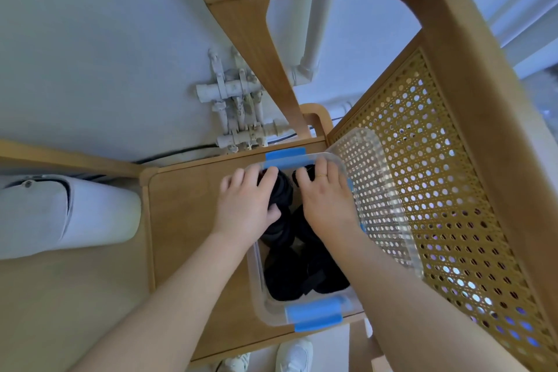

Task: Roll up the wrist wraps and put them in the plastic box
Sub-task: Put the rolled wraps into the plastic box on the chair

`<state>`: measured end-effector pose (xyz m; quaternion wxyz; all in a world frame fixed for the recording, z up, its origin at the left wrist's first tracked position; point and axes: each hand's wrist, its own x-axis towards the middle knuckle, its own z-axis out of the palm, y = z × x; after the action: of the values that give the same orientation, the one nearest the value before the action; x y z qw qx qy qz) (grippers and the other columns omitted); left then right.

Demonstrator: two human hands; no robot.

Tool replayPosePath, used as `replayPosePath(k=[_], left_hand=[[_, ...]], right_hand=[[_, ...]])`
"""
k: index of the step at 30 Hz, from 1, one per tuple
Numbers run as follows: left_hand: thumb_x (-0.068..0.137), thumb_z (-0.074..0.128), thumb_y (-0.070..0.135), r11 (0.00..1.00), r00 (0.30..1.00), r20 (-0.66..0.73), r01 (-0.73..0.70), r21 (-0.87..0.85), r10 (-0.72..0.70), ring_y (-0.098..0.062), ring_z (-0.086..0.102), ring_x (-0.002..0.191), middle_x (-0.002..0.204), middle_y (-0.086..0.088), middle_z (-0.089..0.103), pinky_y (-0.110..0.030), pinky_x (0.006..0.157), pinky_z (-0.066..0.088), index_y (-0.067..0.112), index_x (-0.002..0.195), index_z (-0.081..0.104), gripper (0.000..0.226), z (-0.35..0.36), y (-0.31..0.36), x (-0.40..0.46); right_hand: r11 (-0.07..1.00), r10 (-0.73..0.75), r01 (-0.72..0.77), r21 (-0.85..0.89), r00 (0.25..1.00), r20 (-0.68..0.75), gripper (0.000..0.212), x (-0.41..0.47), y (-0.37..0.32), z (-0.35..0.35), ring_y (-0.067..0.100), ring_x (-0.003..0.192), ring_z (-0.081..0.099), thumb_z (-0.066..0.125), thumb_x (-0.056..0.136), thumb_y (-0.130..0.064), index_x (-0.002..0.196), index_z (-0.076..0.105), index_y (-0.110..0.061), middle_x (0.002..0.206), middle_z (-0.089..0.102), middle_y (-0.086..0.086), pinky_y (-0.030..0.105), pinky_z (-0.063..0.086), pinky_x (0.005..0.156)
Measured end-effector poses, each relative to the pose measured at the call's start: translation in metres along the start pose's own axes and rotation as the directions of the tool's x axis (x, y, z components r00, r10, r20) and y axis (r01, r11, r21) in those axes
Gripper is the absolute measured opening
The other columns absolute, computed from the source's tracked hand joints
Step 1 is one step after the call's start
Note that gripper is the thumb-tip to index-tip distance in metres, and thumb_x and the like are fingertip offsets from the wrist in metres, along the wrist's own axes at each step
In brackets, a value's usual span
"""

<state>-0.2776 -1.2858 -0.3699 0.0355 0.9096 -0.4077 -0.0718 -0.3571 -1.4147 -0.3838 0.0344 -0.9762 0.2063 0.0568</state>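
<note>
Head view, both hands (287, 199) on rolled wraps (299, 275), inside plastic box (259, 293)

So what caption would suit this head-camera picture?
Both hands press rolled black wraps into a clear plastic box on a wooden chair.

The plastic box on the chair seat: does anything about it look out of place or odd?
Nothing is spilled or damaged. The plastic box sits on the wooden chair seat, filled with black rolled wrist wraps. Its clear lid is off, leaning against the cane chair back. Both hands press on the rolls.
</note>
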Motion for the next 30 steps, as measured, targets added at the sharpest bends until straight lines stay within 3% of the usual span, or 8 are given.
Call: replayPosePath(k=[6, 10, 15, 18, 21, 24, 27, 30], left_hand=[[0.057, 0.083, 0.026, 0.994, 1.000, 0.010, -0.029, 0.107, 0.028, -0.035, 0.051, 0.106, 0.114, -0.016, 0.056, -0.051, 0.101, 0.037, 0.011, 0.120, 0.061, 0.068, 0.019, 0.002, -0.001], [0.098, 0.044, 0.039, 0.979, 0.979, 0.202, -0.022, 0.202, -0.019, -0.038, -0.007, 0.143, 0.156, -0.015, -0.009, -0.052, 0.113, -0.012, 0.026, 0.151, 0.002, 0.069, 0.015, 0.009, 0.000], [0.101, 0.028, 0.043, 0.954, 0.934, 0.352, -0.041, 0.298, -0.069, -0.040, -0.026, 0.139, 0.147, -0.011, -0.041, -0.055, 0.107, -0.019, 0.029, 0.149, -0.012, 0.065, 0.008, 0.014, 0.007], [0.102, 0.029, 0.039, 0.983, 0.910, 0.409, -0.014, 0.184, -0.064, -0.040, -0.029, 0.138, 0.146, -0.009, -0.044, -0.057, 0.110, -0.015, 0.031, 0.149, -0.014, 0.065, 0.002, 0.011, 0.007], [0.102, 0.034, 0.029, 0.978, 0.924, 0.379, 0.128, -0.162, -0.058, -0.035, -0.023, 0.141, 0.143, -0.002, -0.046, -0.053, 0.116, -0.004, 0.031, 0.141, -0.028, 0.074, -0.006, 0.009, -0.008], [0.100, 0.041, 0.028, 0.761, 0.875, 0.360, 0.467, -0.450, -0.324, -0.033, 0.014, 0.143, 0.158, -0.006, -0.016, -0.039, 0.110, 0.027, 0.023, 0.149, -0.015, 0.075, -0.009, 0.019, -0.039], [0.102, 0.035, 0.027, 0.361, 0.687, 0.545, 0.722, -0.591, -0.481, -0.031, 0.043, 0.129, 0.151, -0.011, 0.032, -0.034, 0.094, 0.041, 0.019, 0.152, 0.012, 0.056, -0.003, 0.026, -0.059], [0.102, 0.036, 0.027, 0.040, 0.591, 0.639, 0.749, -0.661, -0.493, -0.026, 0.042, 0.131, 0.147, -0.001, 0.040, -0.040, 0.106, 0.038, 0.024, 0.149, 0.025, 0.048, -0.003, 0.023, -0.064]], right_hand=[[0.994, -0.039, 0.031, 0.110, 0.996, 0.077, 0.065, -0.016, -0.002, 0.024, 0.036, 0.135, 0.025, 0.060, 0.086, -0.036, 0.139, 0.039, -0.004, 0.142, 0.040, 0.026, 0.045, 0.024, 0.114], [0.982, -0.022, -0.041, 0.183, 0.944, 0.330, 0.069, -0.021, -0.005, 0.028, 0.024, 0.143, -0.025, 0.026, 0.102, -0.040, 0.148, -0.019, -0.017, 0.157, -0.024, 0.006, 0.036, -0.013, 0.115], [0.988, 0.004, -0.058, 0.140, 0.933, 0.360, 0.060, -0.012, -0.004, 0.004, 0.027, 0.147, -0.009, 0.030, 0.102, -0.035, 0.153, 0.005, -0.016, 0.160, -0.007, 0.009, 0.042, -0.006, 0.117], [0.983, 0.135, -0.130, 0.133, 0.990, -0.028, 0.048, -0.021, 0.009, -0.023, 0.035, 0.145, 0.013, 0.050, 0.089, -0.006, 0.137, 0.046, -0.011, 0.155, 0.024, 0.017, 0.046, -0.004, 0.115], [0.905, 0.361, -0.338, 0.257, 0.932, -0.045, 0.068, -0.038, 0.028, -0.047, 0.032, 0.146, 0.002, 0.040, 0.087, 0.011, 0.150, 0.021, -0.009, 0.159, 0.006, 0.015, 0.040, -0.001, 0.117], [0.828, 0.422, -0.443, 0.344, 0.896, 0.137, 0.061, -0.044, 0.032, -0.058, 0.028, 0.144, 0.016, 0.031, 0.097, 0.002, 0.152, 0.004, -0.007, 0.158, 0.012, 0.014, 0.037, 0.018, 0.115], [0.847, 0.403, -0.434, 0.308, 0.901, 0.162, 0.040, -0.041, 0.031, -0.067, 0.035, 0.113, 0.053, 0.038, 0.100, -0.011, 0.138, 0.035, 0.000, 0.125, 0.053, 0.020, 0.035, 0.042, 0.088], [0.929, 0.305, -0.290, 0.230, 0.952, -0.032, 0.041, -0.045, 0.016, -0.074, 0.035, 0.082, 0.064, 0.065, 0.085, -0.006, 0.122, 0.054, 0.007, 0.101, 0.063, 0.023, 0.034, 0.051, 0.061]])
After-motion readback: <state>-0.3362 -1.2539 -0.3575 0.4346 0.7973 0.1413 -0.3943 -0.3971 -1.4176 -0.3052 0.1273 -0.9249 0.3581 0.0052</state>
